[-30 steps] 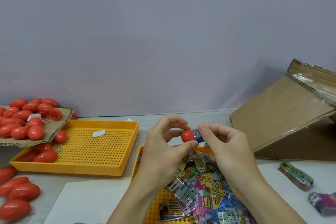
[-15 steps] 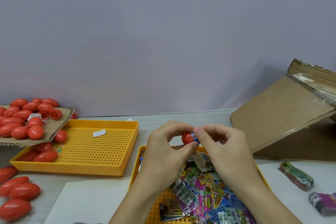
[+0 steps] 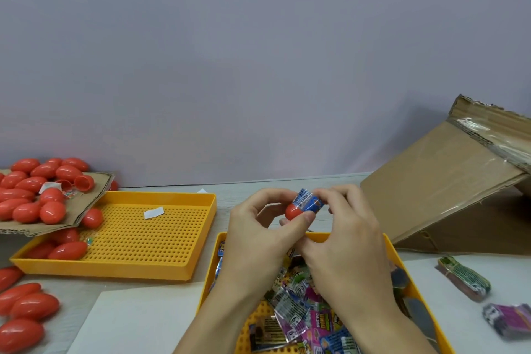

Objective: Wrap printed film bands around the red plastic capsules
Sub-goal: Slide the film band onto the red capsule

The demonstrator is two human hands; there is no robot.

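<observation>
Banded capsule (image 3: pixel 293 211) pinched between both hands' fingertips (image 3: pixel 307 217)

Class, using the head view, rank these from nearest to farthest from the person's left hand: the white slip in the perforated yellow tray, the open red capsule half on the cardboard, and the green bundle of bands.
1. White slip, left, in tray.
2. Open red capsule half, far left, on cardboard.
3. Green bundle of bands, far right.

Measured from the left hand.

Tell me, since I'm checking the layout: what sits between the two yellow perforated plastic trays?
In the head view, only bare pale tabletop separates the left yellow perforated tray from the nearer yellow tray.
</observation>
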